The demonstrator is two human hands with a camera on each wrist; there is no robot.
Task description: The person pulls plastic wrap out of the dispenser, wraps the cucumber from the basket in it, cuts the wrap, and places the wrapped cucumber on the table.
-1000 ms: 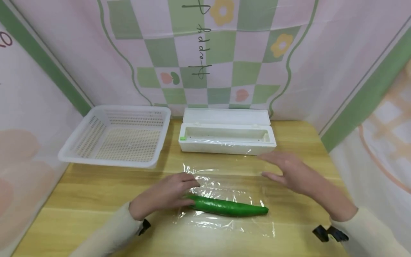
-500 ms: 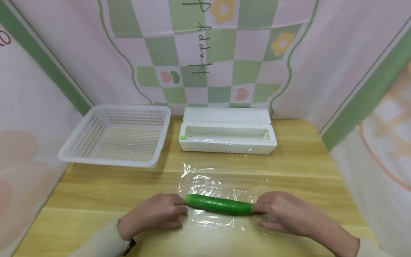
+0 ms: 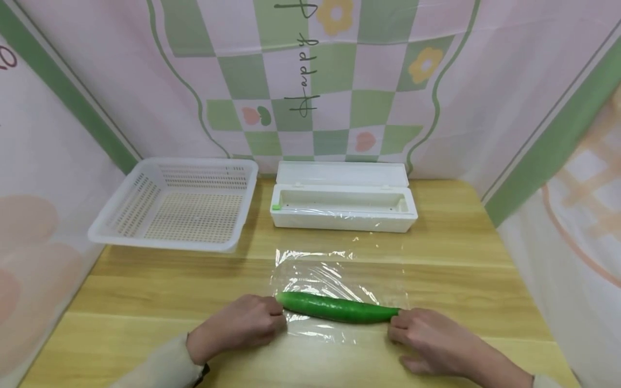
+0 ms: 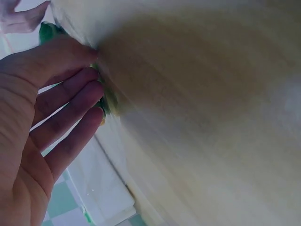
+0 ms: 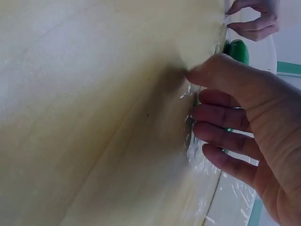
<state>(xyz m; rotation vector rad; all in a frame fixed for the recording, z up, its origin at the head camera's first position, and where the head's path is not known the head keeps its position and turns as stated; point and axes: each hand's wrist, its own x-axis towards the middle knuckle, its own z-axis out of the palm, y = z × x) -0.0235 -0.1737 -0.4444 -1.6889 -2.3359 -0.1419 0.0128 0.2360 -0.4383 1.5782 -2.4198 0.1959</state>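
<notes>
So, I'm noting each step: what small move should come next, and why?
Probably fold the near edge of the clear plastic film over the long green cucumber: film shows along the cucumber's near side, and the left hand and right hand are at its two ends.

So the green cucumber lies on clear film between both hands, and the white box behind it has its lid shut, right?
Not quite: the white box has its lid open, as the head view shows. The green cucumber does lie on clear film between the left hand and right hand.
</notes>
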